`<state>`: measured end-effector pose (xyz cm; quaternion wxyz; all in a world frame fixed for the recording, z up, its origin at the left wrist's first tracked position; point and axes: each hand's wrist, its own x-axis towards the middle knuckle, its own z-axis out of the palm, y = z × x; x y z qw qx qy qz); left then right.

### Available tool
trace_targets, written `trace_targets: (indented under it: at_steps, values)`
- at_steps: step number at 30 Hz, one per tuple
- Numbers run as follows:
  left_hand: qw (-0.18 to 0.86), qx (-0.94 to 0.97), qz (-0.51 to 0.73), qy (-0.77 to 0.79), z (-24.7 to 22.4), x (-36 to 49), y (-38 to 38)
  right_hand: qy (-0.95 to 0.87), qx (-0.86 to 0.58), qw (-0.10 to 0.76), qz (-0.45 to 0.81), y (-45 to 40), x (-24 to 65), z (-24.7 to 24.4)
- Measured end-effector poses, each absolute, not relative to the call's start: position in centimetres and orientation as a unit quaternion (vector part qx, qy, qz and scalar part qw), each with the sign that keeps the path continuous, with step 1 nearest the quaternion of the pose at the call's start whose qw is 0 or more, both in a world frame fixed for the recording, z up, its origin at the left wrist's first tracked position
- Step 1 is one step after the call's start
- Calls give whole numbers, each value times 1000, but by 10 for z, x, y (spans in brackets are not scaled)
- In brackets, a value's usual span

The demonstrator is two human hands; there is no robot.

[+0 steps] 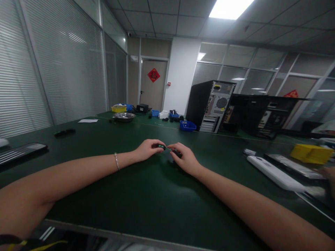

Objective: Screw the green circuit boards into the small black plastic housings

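Note:
Near the middle of the green table [146, 195], my left hand [147, 150] pinches a small dark part [161, 146] with some green on it. My right hand [184, 157] is closed round the dark handle of a thin tool [177, 153], which looks like a screwdriver. The tool's thin metal shaft points left and reaches the small part, between the fingertips of both hands. Whether its tip touches the part or only meets its edge is too small to tell. Both hands are just above the tabletop.
Behind the hands are a blue bin [187, 126], a computer tower [209, 106], a metal bowl [124, 117] and a yellow basket [119, 108]. At right lie a long white device [274, 172] and a yellow bin [311, 153], beside another person's hand. A dark keyboard-like object [22, 153] lies left.

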<state>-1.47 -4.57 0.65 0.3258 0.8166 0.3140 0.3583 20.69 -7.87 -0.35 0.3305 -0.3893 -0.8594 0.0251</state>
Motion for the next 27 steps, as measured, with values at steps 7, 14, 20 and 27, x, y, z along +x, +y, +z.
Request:
trace_targets:
  at_steps: [7, 14, 20, 27]
  values:
    - [323, 820, 356, 311, 8, -14, -47, -860, -392, 326, 19, -83, 206, 1]
    - [331, 822, 349, 305, 7, -15, -46, -863, -390, 319, 24, -86, 206, 6]
    - [354, 819, 340, 299, 11, -15, -50, -866, -386, 316, 29, -87, 206, 7]
    - [375, 815, 337, 286, 15, -14, -55, -868, -379, 320, 29, -87, 206, 6]
